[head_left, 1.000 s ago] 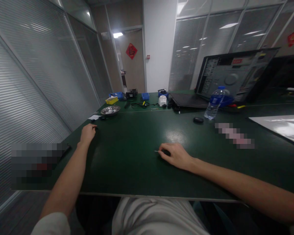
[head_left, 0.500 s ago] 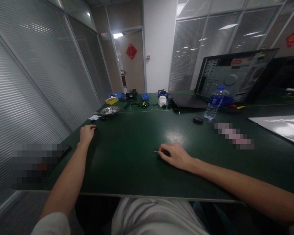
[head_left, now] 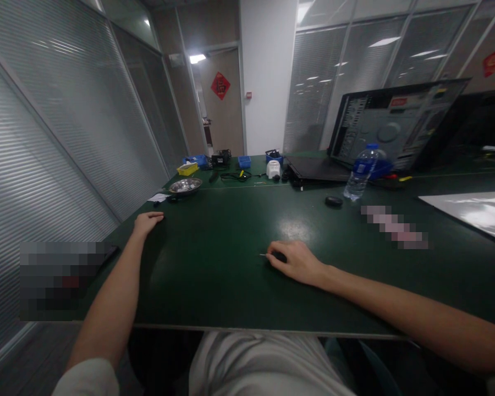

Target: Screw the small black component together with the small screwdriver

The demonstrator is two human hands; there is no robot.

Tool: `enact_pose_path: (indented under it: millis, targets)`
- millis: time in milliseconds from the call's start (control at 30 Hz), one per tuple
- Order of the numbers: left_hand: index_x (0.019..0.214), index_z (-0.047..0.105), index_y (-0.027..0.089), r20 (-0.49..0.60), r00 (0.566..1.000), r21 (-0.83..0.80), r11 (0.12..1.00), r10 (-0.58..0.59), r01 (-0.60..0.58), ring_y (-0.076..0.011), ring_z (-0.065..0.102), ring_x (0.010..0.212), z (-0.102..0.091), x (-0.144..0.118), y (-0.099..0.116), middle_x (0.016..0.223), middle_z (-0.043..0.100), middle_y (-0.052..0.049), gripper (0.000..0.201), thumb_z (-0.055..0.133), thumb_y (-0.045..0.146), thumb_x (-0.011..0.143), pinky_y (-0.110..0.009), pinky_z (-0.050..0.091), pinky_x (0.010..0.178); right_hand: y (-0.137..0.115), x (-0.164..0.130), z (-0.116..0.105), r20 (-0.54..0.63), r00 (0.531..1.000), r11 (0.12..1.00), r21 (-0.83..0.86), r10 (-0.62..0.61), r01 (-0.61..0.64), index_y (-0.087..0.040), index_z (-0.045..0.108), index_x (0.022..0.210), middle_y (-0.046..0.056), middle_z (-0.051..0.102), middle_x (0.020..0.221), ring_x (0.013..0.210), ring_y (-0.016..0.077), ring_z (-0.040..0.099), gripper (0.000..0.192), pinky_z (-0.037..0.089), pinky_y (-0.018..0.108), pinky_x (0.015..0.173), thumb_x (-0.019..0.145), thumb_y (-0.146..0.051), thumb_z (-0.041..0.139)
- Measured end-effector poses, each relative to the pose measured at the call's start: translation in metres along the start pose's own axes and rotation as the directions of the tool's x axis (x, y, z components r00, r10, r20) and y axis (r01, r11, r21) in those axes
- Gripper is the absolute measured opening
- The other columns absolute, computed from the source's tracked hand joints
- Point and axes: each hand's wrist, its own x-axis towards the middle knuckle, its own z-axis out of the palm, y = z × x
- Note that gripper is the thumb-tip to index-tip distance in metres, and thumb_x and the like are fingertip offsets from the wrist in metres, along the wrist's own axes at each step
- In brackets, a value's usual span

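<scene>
While right hand (head_left: 299, 261) grips screwdriver (head_left: 274, 256), left hand (head_left: 146, 223) flat.

A small dark tool (head_left: 279, 257) with a thin metal tip lies flat on the green table (head_left: 231, 286), near its front middle. Its slim tip pokes out leftward; the dark handle end sits under the fingers of the right hand (head_left: 299, 262), so most of its body is hidden

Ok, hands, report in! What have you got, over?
Right hand closed on a small dark tool, thin tip on the green table. Left hand flat, holding nothing, by a tiny dark part. Nothing between them.
</scene>
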Motion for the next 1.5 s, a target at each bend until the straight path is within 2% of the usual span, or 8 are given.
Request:
enact_pose_path:
  millis: [400, 900, 1133, 1233, 1300, 1400, 1467, 1500]
  targets:
    - [0.086, 0.081, 0.017, 0.029, 0.998, -0.196, 0.978, -0.060, 0.064, -0.0265, 0.071, 0.085, -0.008, -0.022, 0.021, 0.086, 0.078, -0.008, 0.028, 0.085, 0.038, 0.067, -0.036, 0.056, 0.082, -0.002, 0.000, -0.002, 0.001, 1.000, 1.000, -0.002, 0.001, -0.001, -0.021, 0.069, 0.100, 0.001, 0.070, 0.085, 0.069, 0.0137, 0.059, 0.019, 0.034, 0.026, 0.065, 0.100, -0.034, 0.054]
    - [0.085, 0.082, 0.018, 0.096, 0.994, -0.138, 0.988, -0.049, 0.062, -0.0215, 0.067, 0.074, -0.003, -0.020, 0.024, 0.083, 0.076, -0.008, 0.026, 0.086, 0.034, 0.065, -0.031, 0.053, 0.074, -0.004, 0.001, -0.002, 0.006, 1.000, 1.000, 0.000, -0.004, 0.004, -0.021, 0.068, 0.100, 0.002, 0.071, 0.087, 0.071, 0.0144, 0.060, 0.020, 0.036, 0.026, 0.067, 0.101, -0.033, 0.054]
    - [0.095, 0.082, 0.017, 0.249, 0.967, -0.177, 0.984, 0.060, -0.015, -0.0215, 0.066, 0.078, 0.015, -0.038, 0.054, 0.091, 0.077, -0.008, 0.035, 0.086, 0.036, 0.066, -0.029, 0.052, 0.068, -0.003, 0.002, -0.002, 0.013, 1.000, 1.000, 0.000, 0.006, -0.006, -0.022, 0.069, 0.101, 0.001, 0.071, 0.088, 0.070, 0.0139, 0.060, 0.019, 0.036, 0.026, 0.065, 0.101, -0.034, 0.054]
    - [0.095, 0.082, 0.018, 0.425, 0.880, -0.207, 0.969, 0.214, -0.135, -0.0234, 0.068, 0.083, 0.038, -0.065, 0.087, 0.094, 0.078, -0.008, 0.031, 0.086, 0.035, 0.068, -0.031, 0.052, 0.072, -0.003, 0.002, -0.002, 0.012, 1.000, 1.000, -0.007, 0.009, -0.009, -0.021, 0.069, 0.102, 0.001, 0.071, 0.088, 0.070, 0.0143, 0.060, 0.020, 0.036, 0.027, 0.065, 0.101, -0.035, 0.054]
    - [0.097, 0.082, 0.020, 0.564, 0.725, -0.289, 0.917, 0.395, -0.275, -0.0245, 0.069, 0.093, 0.055, -0.094, 0.113, 0.101, 0.077, -0.008, 0.028, 0.083, 0.035, 0.074, -0.032, 0.052, 0.081, -0.004, 0.002, -0.003, 0.015, 1.000, 1.000, -0.007, 0.014, -0.014, -0.021, 0.069, 0.102, 0.002, 0.071, 0.088, 0.070, 0.0145, 0.060, 0.020, 0.036, 0.027, 0.066, 0.101, -0.035, 0.054]
    - [0.106, 0.080, 0.022, 0.649, 0.466, -0.465, 0.798, 0.601, -0.383, -0.0226, 0.069, 0.098, 0.078, -0.151, 0.149, 0.108, 0.076, -0.008, 0.028, 0.076, 0.037, 0.083, -0.032, 0.051, 0.086, -0.004, 0.002, -0.004, 0.011, 1.000, 1.000, -0.003, 0.025, -0.025, -0.021, 0.069, 0.101, 0.001, 0.071, 0.087, 0.070, 0.0144, 0.060, 0.020, 0.036, 0.027, 0.066, 0.101, -0.034, 0.054]
    - [0.108, 0.080, 0.020, 0.637, 0.349, -0.551, 0.723, 0.687, -0.418, -0.0207, 0.068, 0.092, 0.090, -0.188, 0.165, 0.104, 0.076, -0.008, 0.029, 0.073, 0.038, 0.087, -0.031, 0.050, 0.083, -0.004, 0.002, -0.004, -0.001, 0.999, 0.999, 0.000, 0.033, -0.033, -0.021, 0.069, 0.099, 0.001, 0.070, 0.086, 0.071, 0.0145, 0.060, 0.020, 0.036, 0.027, 0.066, 0.101, -0.034, 0.053]
    - [0.108, 0.080, 0.019, 0.618, 0.321, -0.581, 0.691, 0.718, -0.430, -0.0199, 0.068, 0.089, 0.094, -0.204, 0.170, 0.102, 0.076, -0.008, 0.028, 0.072, 0.037, 0.088, -0.030, 0.049, 0.082, -0.004, 0.002, -0.004, -0.006, 0.999, 0.999, 0.004, 0.037, -0.037, -0.022, 0.069, 0.099, 0.001, 0.070, 0.086, 0.071, 0.0145, 0.060, 0.020, 0.036, 0.027, 0.067, 0.101, -0.034, 0.053]
